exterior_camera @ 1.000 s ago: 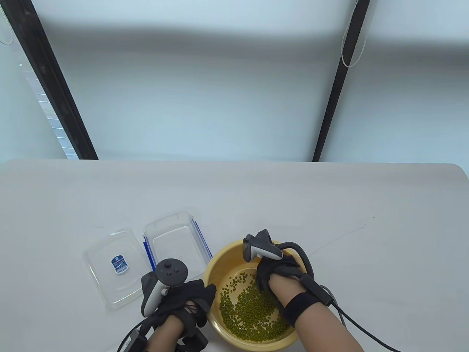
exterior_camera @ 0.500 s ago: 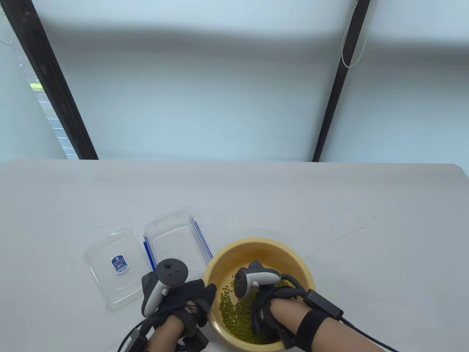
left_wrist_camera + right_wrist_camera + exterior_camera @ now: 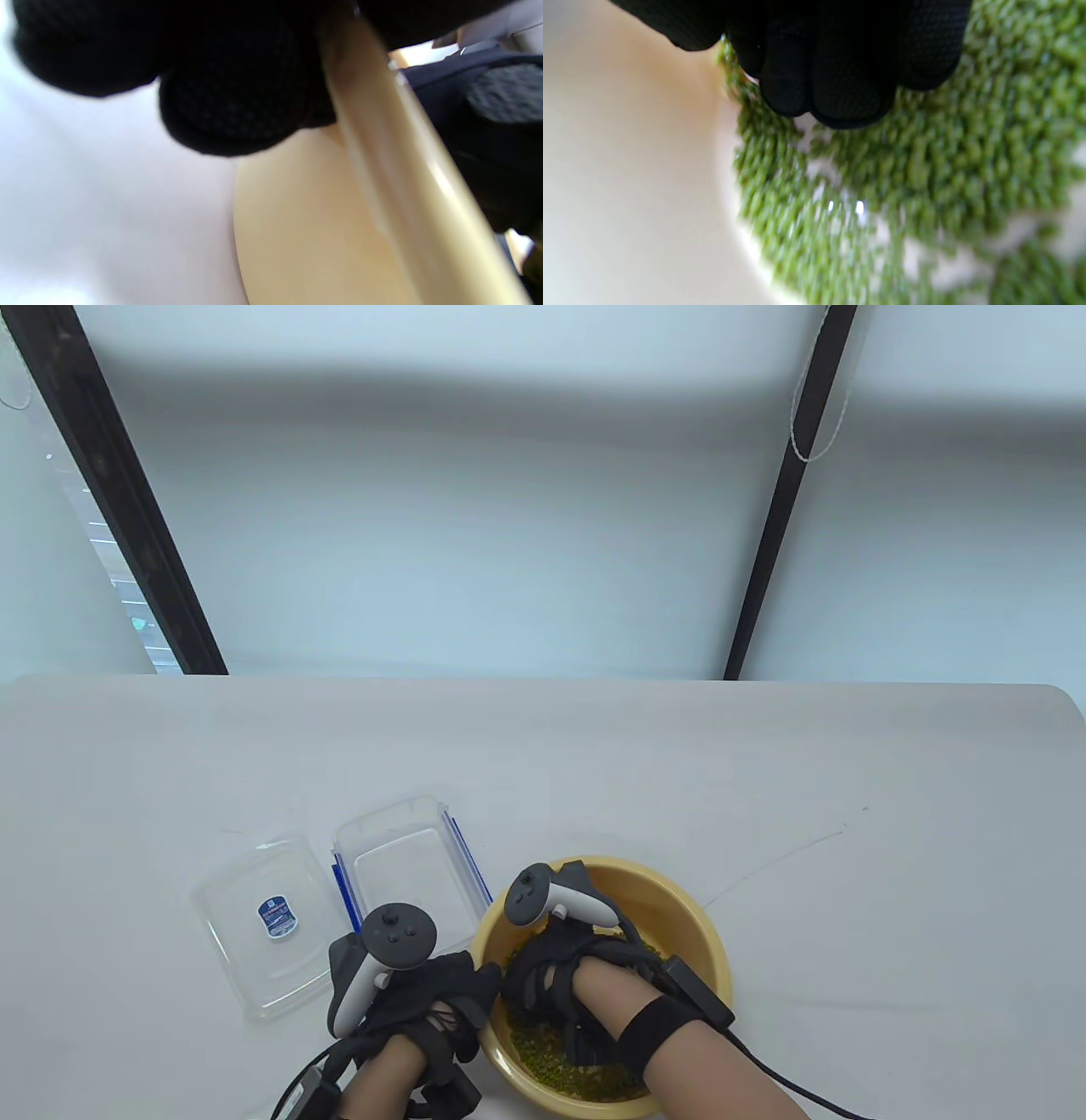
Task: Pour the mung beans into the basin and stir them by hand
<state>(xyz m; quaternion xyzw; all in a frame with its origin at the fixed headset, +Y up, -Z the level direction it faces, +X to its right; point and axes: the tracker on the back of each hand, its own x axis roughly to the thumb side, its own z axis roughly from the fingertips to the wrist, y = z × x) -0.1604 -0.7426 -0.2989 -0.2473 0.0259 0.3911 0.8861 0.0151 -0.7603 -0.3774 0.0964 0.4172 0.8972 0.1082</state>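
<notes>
Both hands work at the lower centre of the table view. The left hand (image 3: 424, 997) grips the yellow basin's (image 3: 704, 937) left rim, fingers curled over its edge. The right hand (image 3: 556, 984) is inside the basin, fingers pressed together and dipped into the mung beans (image 3: 925, 178). Half a second ago it sat lower and further right; it has swept towards the left wall, and the beans now show mostly along the bottom of the bowl. The basin is round and upright, so no long axis shows. Further up and left lie an empty clear container (image 3: 411, 869) and its lid (image 3: 254, 925), side by side on the white table (image 3: 764, 755).
</notes>
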